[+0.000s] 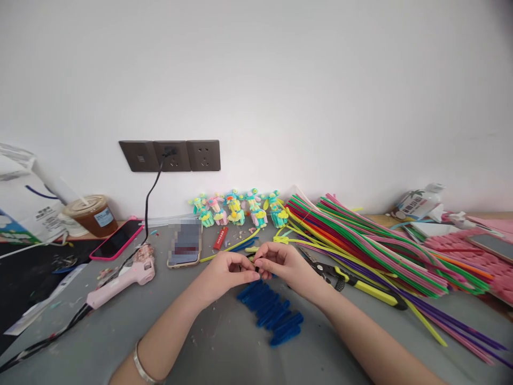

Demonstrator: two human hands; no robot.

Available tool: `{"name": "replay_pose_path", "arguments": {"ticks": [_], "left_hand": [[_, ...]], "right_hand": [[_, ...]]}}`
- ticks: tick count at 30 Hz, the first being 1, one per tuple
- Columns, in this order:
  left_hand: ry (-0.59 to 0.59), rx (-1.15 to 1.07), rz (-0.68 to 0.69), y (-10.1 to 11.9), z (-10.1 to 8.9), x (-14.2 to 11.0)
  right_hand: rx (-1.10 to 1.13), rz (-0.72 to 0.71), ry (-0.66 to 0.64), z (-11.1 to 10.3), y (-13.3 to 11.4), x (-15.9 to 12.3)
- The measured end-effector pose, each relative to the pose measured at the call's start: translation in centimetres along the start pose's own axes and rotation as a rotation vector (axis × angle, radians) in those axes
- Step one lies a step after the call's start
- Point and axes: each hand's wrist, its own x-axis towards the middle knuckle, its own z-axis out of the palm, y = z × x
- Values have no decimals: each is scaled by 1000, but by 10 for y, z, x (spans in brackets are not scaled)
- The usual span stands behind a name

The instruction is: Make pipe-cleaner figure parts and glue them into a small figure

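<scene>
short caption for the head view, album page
Left hand and right hand close together beside blue strips, pliers nearby.

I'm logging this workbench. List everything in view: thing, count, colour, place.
Craft figures: five, multicoloured, by white wall
Pipe cleaners: many, multicoloured, right
Folded pipe cleaners: several, blue, centre
Wire strippers: one, yellow-black, right
Glue gun: one, pink, left
Phone: one, pink case, left
Second phone: one, beige case, left
Flat device: one, grey, right
Drink cup: one, brown, left
Bag: one, white, left
Socket panels: three, dark, on wall
Plugged cord: one, black, left
Printed strip: one, red, centre
Coconut package: one, white, right
Textured cloth: one, pink, right
Scraps: several, mixed, on grey table
Bangle: one, silvery, lower left
Left hand: one, bare, centre
Right hand: one, bare, centre
</scene>
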Motion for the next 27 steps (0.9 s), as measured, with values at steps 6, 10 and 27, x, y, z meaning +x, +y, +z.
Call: {"name": "replay_pose_path", "arguments": {"ticks": [6, 10, 27], "left_hand": [[-13, -62, -51, 6, 0, -1], [24, -147, -66, 6, 0, -2], [21, -136, -86, 4, -8, -2]], "right_hand": [[5, -32, 9, 4, -7, -6], [-27, -91, 62, 7, -12, -9], [-322, -66, 70, 5, -14, -14]]}}
